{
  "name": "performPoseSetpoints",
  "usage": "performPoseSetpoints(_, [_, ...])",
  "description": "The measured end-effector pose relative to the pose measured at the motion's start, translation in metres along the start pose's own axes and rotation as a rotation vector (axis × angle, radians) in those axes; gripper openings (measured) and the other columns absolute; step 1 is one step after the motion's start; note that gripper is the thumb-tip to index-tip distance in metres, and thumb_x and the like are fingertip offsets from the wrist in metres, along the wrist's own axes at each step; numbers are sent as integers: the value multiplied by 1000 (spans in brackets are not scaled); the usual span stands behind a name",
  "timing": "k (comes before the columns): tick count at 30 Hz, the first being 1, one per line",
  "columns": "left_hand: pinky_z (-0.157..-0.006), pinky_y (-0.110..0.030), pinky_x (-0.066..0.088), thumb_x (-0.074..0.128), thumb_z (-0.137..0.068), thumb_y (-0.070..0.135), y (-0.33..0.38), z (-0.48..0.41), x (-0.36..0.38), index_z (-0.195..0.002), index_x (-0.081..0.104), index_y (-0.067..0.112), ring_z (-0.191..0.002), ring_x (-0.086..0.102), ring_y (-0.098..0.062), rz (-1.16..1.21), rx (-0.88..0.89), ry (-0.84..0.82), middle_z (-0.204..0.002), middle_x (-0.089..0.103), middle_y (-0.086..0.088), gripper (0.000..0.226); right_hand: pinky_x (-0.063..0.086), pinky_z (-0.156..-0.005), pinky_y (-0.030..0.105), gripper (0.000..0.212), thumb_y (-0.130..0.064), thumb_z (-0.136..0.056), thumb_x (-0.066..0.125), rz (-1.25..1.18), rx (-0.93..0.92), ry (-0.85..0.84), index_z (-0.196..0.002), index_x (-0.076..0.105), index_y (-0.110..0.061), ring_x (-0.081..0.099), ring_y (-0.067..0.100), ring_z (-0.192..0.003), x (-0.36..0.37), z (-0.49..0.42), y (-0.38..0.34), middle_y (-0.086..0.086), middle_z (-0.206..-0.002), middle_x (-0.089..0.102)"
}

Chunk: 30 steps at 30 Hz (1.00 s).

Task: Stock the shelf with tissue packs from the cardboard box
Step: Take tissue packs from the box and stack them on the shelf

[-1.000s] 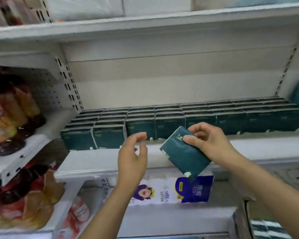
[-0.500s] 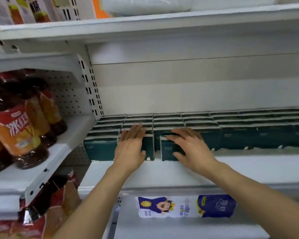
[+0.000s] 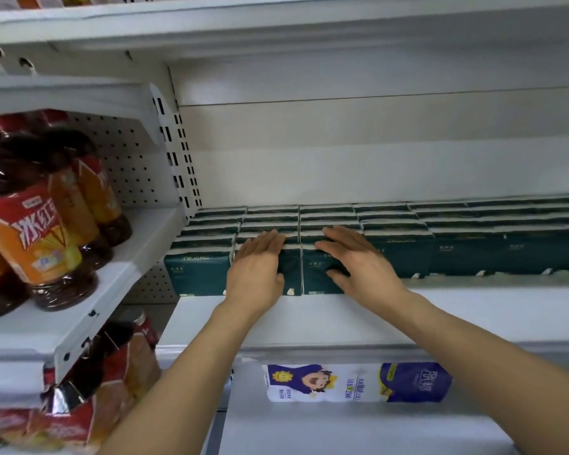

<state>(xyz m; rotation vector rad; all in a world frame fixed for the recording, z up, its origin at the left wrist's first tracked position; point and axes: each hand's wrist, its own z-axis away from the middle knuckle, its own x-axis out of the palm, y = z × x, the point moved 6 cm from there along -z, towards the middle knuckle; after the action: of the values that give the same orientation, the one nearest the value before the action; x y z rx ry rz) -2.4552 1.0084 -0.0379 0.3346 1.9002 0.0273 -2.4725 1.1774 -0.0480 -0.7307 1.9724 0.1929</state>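
While left hand [image 3: 255, 272] and right hand [image 3: 358, 266] lie flat, tissue packs [image 3: 312, 272] underlie fingertips [image 3: 275, 239].

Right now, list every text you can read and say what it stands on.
"冰红", further characters unclear: orange label of the bottle.
"COMFORTABLE", upside down: front of the leftmost tissue pack.
Large characters and sideways numbers on the purple-and-white pack: too blurred to read surely.
Small print on the other tissue packs: too small to read.
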Motion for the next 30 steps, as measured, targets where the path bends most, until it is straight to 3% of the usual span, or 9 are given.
performPoseSetpoints(4, [-120, -35, 12, 55, -85, 10, 16, 5, -17, -147, 36, 18, -142, 27, -21, 88, 9, 90, -151, 38, -3, 65, 27, -115, 47, 49, -7, -81, 72, 23, -112, 160, -129, 61, -14, 43, 26, -135, -18, 12, -1, 6, -147, 47])
performPoseSetpoints(6, [-114, -37, 29, 54, -83, 4, 32, 12, -22, -138, 49, 19, -133, 37, -19, 284, 12, 172, -139, 50, -1, 57, 38, -106, 46, 38, -8, -86, 63, -15, -113, 268, -124, 63, -14, 50, 26, -126, -31, 28, 5, 6, -139, 54])
performPoseSetpoints(9, [-99, -23, 38, 53, -89, 4, 68, 28, -20, -128, 57, 24, -118, 45, -7, 539, 4, 236, -119, 55, 12, 45, 45, -80, 40, 27, -12, -90, 57, -44, -71, 400, -115, 68, -14, 55, 23, -106, -54, 61, 18, 3, -119, 63])
performPoseSetpoints(13, [-84, -12, 44, 53, -90, 1, 133, 44, -7, -116, 65, 25, -100, 57, 1, 804, 64, 247, -108, 64, 17, 37, 46, -72, 40, 22, -11, -90, 59, -80, 48, 453, -108, 71, -14, 55, 20, -91, -82, 115, 46, 1, -102, 63])
performPoseSetpoints(16, [-71, -9, 44, 53, -89, 1, 195, 61, 25, -110, 66, 26, -90, 61, 0, 961, 73, 113, -101, 68, 15, 35, 48, -76, 42, 22, -13, -90, 54, -109, 199, 378, -105, 70, -15, 57, 22, -89, -99, 176, 81, 1, -97, 62])
performPoseSetpoints(21, [-80, -21, 49, 53, -89, 2, 288, 98, 113, -109, 64, 25, -91, 61, -6, 991, 0, -179, -102, 68, 10, 33, 48, -74, 37, 28, -23, -89, 48, -160, 418, 215, -101, 71, -14, 58, 17, -81, -125, 291, 140, 2, -88, 62])
performPoseSetpoints(24, [-79, -13, 43, 55, -87, 3, 332, 126, 160, -115, 64, 18, -94, 62, -13, 983, -72, -333, -108, 67, 2, 33, 52, -76, 36, 23, -19, -91, 54, -158, 580, 137, -107, 70, -17, 59, 15, -82, -134, 361, 173, -3, -93, 59])
performPoseSetpoints(27, [-82, -17, 37, 59, -89, 6, 367, 158, 195, -118, 63, 14, -105, 58, -16, 931, -117, -433, -113, 61, -1, 31, 49, -85, 28, 25, -16, -94, 58, -151, 716, -28, -118, 65, -19, 54, 10, -91, -134, 420, 197, -7, -103, 54])
performPoseSetpoints(30, [-101, -25, 32, 60, -88, 13, 400, 185, 227, -125, 57, 15, -129, 40, -25, 756, -74, -483, -133, 46, -9, 37, 45, -93, 27, 31, -22, -94, 60, -153, 823, -206, -126, 59, -21, 52, 13, -110, -128, 472, 216, -4, -121, 52])
